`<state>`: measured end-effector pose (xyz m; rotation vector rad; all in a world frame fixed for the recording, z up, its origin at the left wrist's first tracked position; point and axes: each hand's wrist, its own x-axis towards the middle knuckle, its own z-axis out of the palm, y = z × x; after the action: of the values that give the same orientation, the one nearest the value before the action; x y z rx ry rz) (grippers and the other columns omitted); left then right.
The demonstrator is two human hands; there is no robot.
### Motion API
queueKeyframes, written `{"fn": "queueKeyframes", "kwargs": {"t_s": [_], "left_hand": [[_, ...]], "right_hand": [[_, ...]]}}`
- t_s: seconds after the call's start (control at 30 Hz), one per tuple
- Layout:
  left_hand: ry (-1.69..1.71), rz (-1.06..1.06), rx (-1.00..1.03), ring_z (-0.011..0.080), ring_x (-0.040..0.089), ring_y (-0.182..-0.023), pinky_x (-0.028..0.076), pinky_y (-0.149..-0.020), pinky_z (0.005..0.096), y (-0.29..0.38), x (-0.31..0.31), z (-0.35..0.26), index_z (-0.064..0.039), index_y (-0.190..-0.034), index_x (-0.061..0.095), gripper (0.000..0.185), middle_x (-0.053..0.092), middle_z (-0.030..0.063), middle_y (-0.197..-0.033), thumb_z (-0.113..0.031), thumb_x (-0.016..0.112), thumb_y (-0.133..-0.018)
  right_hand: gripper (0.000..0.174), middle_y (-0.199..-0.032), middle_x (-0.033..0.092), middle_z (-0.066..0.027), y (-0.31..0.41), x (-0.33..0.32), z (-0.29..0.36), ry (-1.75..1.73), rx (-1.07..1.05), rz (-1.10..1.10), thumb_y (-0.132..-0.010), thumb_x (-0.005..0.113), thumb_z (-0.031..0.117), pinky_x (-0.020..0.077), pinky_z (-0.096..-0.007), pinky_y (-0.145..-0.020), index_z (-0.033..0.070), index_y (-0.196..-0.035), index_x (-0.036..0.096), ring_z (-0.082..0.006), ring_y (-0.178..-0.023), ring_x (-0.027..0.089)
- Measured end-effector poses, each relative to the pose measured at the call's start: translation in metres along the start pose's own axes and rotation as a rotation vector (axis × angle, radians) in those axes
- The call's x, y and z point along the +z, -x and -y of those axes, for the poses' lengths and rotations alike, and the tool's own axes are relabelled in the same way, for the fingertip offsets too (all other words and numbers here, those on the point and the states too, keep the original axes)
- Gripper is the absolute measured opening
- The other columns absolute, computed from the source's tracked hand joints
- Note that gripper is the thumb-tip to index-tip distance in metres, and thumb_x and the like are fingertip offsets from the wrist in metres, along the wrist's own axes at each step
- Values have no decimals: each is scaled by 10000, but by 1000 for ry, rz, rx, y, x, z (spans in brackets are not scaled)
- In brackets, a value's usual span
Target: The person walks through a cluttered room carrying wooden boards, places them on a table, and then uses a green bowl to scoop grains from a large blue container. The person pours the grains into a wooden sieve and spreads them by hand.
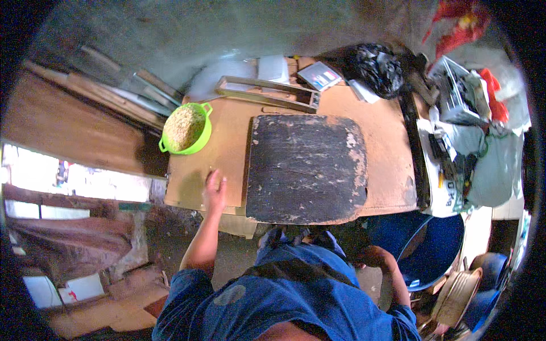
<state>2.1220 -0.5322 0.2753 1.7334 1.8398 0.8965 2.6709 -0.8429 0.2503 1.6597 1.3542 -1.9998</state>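
My left hand [216, 192] is over the left part of a tan worktable [388, 170], near its front edge, fingers pointing away from me. Whether it holds anything small is too blurred to tell. Beyond it, a bright green two-handled basin [200, 143] holds a heap of pale, small pieces. To the right of that hand lies a worn black board [305, 170] with rounded right corners and chipped paint. My right hand [375, 257] hangs low beside my body, below the table's front edge; its fingers are in shadow.
A narrow wooden frame [273, 99], a flat case [320, 76] and a black plastic bag [377, 70] lie along the table's back. A white basket [458, 96] stands at the far right. Blue drums [420, 243] and a spool [458, 296] are at lower right; wooden planks [106, 96] lean at left.
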Motion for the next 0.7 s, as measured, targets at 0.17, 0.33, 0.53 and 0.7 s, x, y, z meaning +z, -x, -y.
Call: {"fn": "queueKeyframes", "kwargs": {"t_s": [0.17, 0.33, 0.53, 0.7], "left_hand": [[-87, 87, 82, 419, 233, -1496, 192, -1221, 529, 7, 52, -21, -116, -1469, 483, 638, 365, 247, -1555, -431, 651, -941], [-452, 50, 61, 433, 118, -1522, 51, -1231, 576, 9, 60, -51, -187, -1539, 379, 791, 252, 226, -1614, -631, 558, -909], [-433, 73, 48, 422, 116, -1527, 90, -1222, 599, 6, 48, -67, -201, -1527, 404, 782, 241, 202, -1624, -554, 644, -872], [-370, 128, -3, 450, 113, -1522, 73, -1221, 604, 1, 40, -72, -203, -1539, 380, 804, 196, 200, -1644, -533, 664, -863]], "right_hand": [[242, -926, 715, -181, 27, -92, 150, 315, -443, -570, -931, 619, 305, 544, -472, -778, 105, -1000, 738, -366, -861, 696], [354, -1189, 657, -207, -26, -139, 271, 356, -451, -975, -920, 655, 226, 503, -483, -954, 72, -1238, 645, -420, -1106, 618], [507, -1377, 541, -206, -119, -205, 358, 606, -603, -1139, -925, 670, 201, 424, -464, -1070, 19, -1373, 520, -399, -1281, 507], [591, -1469, 466, -183, -201, -261, 395, 852, -564, -1269, -949, 603, 262, 330, -507, -1155, 61, -1471, 410, -378, -1376, 412]]}}
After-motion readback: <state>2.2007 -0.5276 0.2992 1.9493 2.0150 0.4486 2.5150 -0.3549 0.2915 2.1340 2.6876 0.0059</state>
